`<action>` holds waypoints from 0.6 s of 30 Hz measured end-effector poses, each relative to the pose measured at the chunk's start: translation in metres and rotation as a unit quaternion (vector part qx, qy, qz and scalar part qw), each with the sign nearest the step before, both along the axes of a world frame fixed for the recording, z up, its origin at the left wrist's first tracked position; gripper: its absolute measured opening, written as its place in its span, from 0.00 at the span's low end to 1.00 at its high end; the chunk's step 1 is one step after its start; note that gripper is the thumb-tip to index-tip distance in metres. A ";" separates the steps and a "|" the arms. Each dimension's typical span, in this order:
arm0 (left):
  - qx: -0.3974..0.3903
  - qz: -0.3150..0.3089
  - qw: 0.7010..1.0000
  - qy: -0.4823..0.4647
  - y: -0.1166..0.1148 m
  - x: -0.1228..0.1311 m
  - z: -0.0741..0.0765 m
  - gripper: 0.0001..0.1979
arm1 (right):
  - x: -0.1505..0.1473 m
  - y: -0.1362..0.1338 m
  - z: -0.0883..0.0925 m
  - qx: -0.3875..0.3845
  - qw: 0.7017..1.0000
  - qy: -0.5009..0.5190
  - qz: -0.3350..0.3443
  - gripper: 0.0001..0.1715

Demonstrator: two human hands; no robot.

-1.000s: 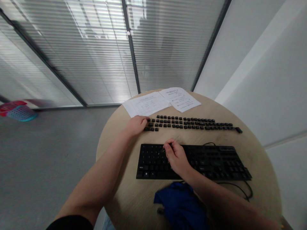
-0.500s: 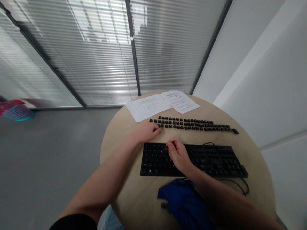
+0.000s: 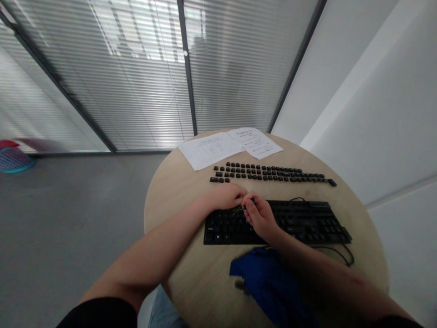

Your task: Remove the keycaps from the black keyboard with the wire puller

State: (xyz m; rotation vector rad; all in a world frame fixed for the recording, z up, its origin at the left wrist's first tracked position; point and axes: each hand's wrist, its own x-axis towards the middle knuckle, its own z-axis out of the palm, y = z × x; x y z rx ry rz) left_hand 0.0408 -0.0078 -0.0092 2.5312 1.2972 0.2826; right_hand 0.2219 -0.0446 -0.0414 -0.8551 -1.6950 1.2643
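The black keyboard (image 3: 307, 223) lies across the round table. Over its upper left part, my right hand (image 3: 261, 216) is closed around a thin wire keycap puller (image 3: 238, 210), its wire ends pointing left above the keys. My left hand (image 3: 227, 196) rests at the keyboard's upper left edge. Its fingertips are drawn together and meet the right hand's fingers; anything between them is hidden. Loose black keycaps (image 3: 262, 172) lie in several rows beyond the hands, with a short row starting just past my left hand.
Two printed sheets (image 3: 211, 148) lie at the table's (image 3: 184, 282) far side. A blue cloth (image 3: 266, 278) is near the front edge, with a cable (image 3: 336, 250) to its right. A basket (image 3: 15, 157) stands on the floor at left.
My left hand has moved from the keycap rows toward the right, to my right hand's fingers. A short row of keycaps it partly covered is now visible. The right hand still holds the puller.
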 end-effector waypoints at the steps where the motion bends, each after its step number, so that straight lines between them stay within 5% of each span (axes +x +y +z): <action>1: -0.001 -0.003 1.000 0.001 0.000 0.000 0.000 0.17 | 0.002 0.000 0.006 -0.008 1.000 0.016 0.005 0.28; 8: -0.008 -0.009 1.000 -0.021 0.002 0.001 -0.002 0.15 | 0.012 0.004 0.049 -0.005 0.994 -0.043 0.100 0.27; 18: 0.003 -0.055 0.998 -0.043 0.007 -0.003 -0.007 0.13 | 0.020 0.015 0.005 0.111 0.979 -0.111 0.128 0.23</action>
